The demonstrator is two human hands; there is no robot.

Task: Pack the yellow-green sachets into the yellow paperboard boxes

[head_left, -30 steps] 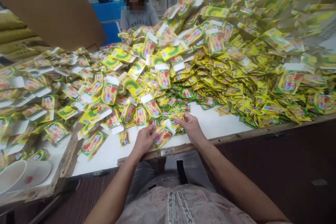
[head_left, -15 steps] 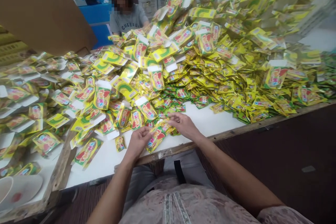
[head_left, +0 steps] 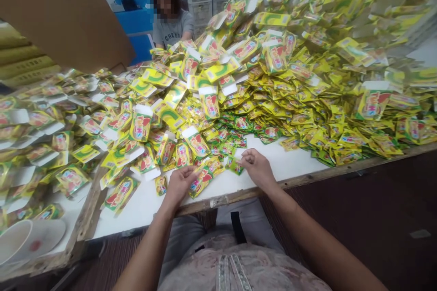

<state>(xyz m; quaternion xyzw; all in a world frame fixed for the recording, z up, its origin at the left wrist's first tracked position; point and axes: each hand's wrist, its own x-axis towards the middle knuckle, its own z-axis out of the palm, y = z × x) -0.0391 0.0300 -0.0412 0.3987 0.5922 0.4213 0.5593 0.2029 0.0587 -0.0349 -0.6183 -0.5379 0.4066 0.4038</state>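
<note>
My left hand (head_left: 182, 185) pinches a small yellow and green printed carton (head_left: 202, 182) by its left side, close to the table's front edge. At the carton's upper right end lies a yellow sachet (head_left: 215, 165). A little to the right, my right hand (head_left: 256, 169) is closed, its thumb and fingertips on a small green sachet (head_left: 235, 166) just above the white tabletop (head_left: 246, 183). Beyond both hands, green sachets (head_left: 242, 122) lie at the foot of a big heap of yellow sachets (head_left: 273, 104). A single yellow sachet (head_left: 160, 185) lies left of my left hand.
Open-flapped cartons (head_left: 141, 123) pile up at the left and centre. A wooden strip (head_left: 90, 209) edges the table section at left, where a white tub (head_left: 32, 241) lies on its side. Another person (head_left: 172, 25) sits behind the heap, near a large brown board (head_left: 64, 13).
My right hand has moved right, away from the carton's end, onto a green sachet. My left hand keeps its hold on the carton. The view has shifted slightly left.
</note>
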